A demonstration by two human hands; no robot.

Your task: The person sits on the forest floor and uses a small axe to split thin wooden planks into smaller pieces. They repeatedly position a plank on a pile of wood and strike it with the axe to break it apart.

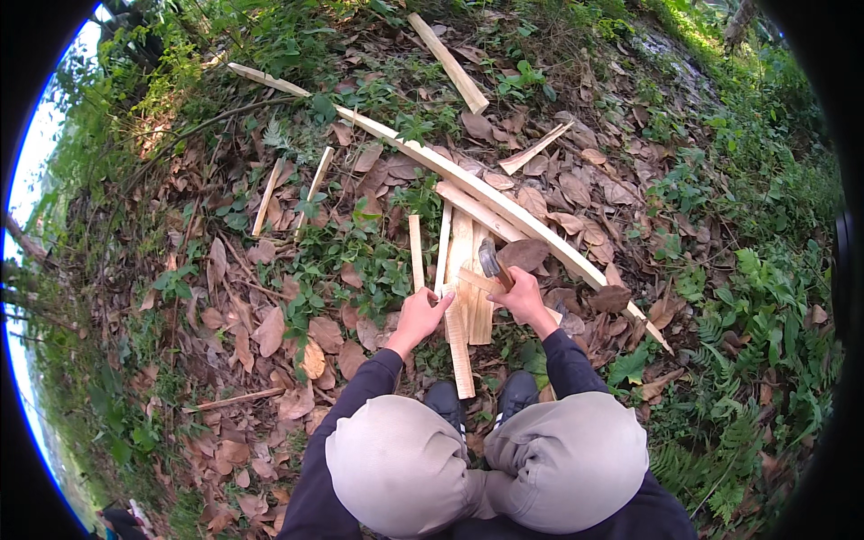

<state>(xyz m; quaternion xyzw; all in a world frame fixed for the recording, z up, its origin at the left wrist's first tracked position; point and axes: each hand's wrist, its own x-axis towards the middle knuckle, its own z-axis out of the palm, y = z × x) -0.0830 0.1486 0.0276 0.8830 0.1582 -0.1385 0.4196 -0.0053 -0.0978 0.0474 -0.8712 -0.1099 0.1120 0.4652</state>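
My right hand point(525, 300) is wrapped round the handle of a hammer point(489, 258), its dark metal head pointing up and away from me. A short flat piece of wood point(480, 281) lies crosswise just left of that hand. My left hand point(421, 317) is closed, thumb and fingers at the far end of a pale wooden slat point(458, 353) whose near end points toward my feet. Whether a nail is between those fingers is too small to tell. Under and beyond the slat lie wider pale boards point(461, 243), and a narrow strip point(416, 252) runs up to my left fingers.
A long pale pole point(504, 209) lies slantwise beyond the boards. Loose wood pieces point(448, 63) point(535, 148) point(314, 189) are scattered on leaf-covered ground. Green plants point(756, 315) grow on both sides. My shoes point(517, 393) stand close to the slat's near end.
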